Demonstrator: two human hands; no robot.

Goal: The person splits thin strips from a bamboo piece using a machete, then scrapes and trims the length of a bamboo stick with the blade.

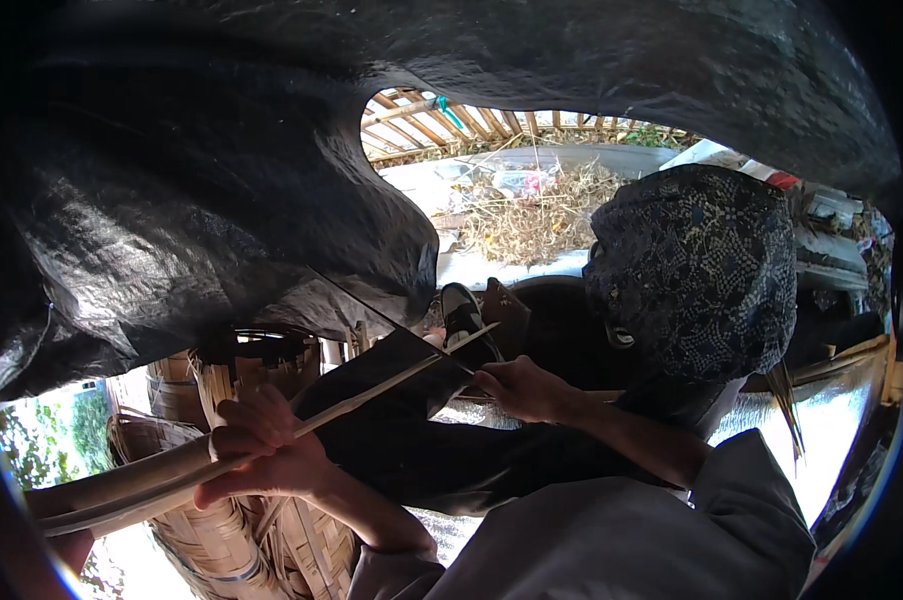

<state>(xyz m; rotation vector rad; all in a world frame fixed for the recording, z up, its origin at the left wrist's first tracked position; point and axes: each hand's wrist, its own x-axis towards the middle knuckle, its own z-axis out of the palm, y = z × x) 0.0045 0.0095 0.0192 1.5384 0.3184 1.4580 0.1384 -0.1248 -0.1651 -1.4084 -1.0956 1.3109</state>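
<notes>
Pale strip (371, 392): slanting from near left to a tapered tip at centre, crossing a slim dark tool (379, 311).
Left hand (271, 450): curled around the strip.
Right hand (526, 388): closed on the tool's near end.
Shaping: apparently partway; tip narrowed, remainder not discernible.
Baskets (211, 535): near left, woven.

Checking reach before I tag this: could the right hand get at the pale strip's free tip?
Probably yes: the right hand looks close to the pale strip's tip, nothing visibly between, though it seems closed on a thin dark object.
</notes>
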